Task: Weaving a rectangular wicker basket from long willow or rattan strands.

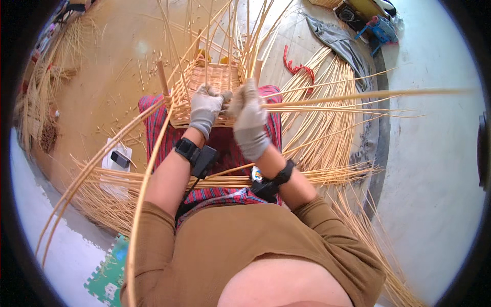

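Observation:
A part-woven wicker basket [217, 74] lies in front of me on a striped red-and-blue cloth [153, 128]. Long upright stakes rise from its far side, and thick wooden corner posts [162, 77] stick up from it. My left hand [206, 108], in a pale work glove, closes its fingers at the basket's near edge, beside a thin stake. Close to its right is my gloved right hand [249, 120], slightly blurred. Its fingers are closed around a wicker rod [368, 95] that stretches far to the right. The exact grip of both fingertips is partly hidden.
A large fan of loose wicker rods [327, 112] covers the floor at right, with a red cord [296, 66] and grey cloth [337, 38] near it. More rods [128, 179] cross my lap. A blue stool [381, 31] stands far right; a green foam mat [110, 268] lies lower left.

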`<act>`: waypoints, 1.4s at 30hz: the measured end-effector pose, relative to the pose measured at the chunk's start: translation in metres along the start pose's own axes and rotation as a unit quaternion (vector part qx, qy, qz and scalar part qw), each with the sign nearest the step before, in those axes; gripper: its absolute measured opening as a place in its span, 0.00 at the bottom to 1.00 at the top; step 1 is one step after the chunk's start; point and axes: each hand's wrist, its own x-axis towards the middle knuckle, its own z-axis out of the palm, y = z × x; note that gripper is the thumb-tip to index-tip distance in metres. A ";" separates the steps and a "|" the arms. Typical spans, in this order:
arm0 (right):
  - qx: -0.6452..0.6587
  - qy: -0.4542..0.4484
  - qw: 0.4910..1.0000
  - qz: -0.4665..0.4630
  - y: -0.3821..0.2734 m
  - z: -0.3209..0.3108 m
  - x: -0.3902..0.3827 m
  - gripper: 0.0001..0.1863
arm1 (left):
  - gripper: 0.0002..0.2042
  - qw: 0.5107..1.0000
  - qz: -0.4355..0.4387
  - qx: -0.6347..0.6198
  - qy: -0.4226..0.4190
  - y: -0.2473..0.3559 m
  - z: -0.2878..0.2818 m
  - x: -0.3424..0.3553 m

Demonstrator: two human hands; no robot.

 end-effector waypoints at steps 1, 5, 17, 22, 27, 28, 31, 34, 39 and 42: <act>-0.208 0.040 0.964 -0.162 0.004 -0.002 -0.011 0.25 | 0.22 0.997 0.047 0.060 0.010 -0.005 -0.004 0.000; 0.177 -0.306 0.935 0.035 -0.038 -0.045 0.023 0.25 | 0.19 0.997 -0.058 -0.002 -0.043 0.011 -0.005 -0.009; -0.203 -0.439 0.731 -0.481 -0.057 0.035 -0.129 0.31 | 0.19 0.705 0.415 0.568 0.090 -0.052 -0.196 -0.046; -0.156 -0.680 0.614 -0.369 0.033 0.110 -0.175 0.24 | 0.25 0.939 0.269 0.211 0.035 -0.022 -0.141 -0.041; -0.263 -0.628 0.614 -0.399 0.076 0.135 -0.182 0.18 | 0.21 0.959 0.223 0.175 -0.014 -0.038 -0.154 -0.017; -0.268 -0.628 0.613 -0.398 0.058 0.132 -0.179 0.18 | 0.21 0.960 0.223 0.170 -0.016 -0.039 -0.155 -0.016; -0.319 -0.644 0.548 -0.427 -0.018 0.127 -0.164 0.14 | 0.23 0.965 0.165 0.193 -0.066 -0.032 -0.170 -0.012; -0.273 -0.463 0.665 -0.519 -0.067 0.110 -0.114 0.15 | 0.24 0.966 0.102 0.208 -0.115 -0.027 -0.178 -0.007; -0.330 -0.092 0.801 -0.491 -0.054 -0.003 -0.006 0.20 | 0.25 0.979 0.057 0.182 -0.070 -0.009 -0.153 -0.030; 0.057 -0.151 0.981 -0.103 -0.015 -0.039 0.004 0.04 | 0.23 0.984 0.100 0.146 -0.032 -0.022 -0.141 -0.032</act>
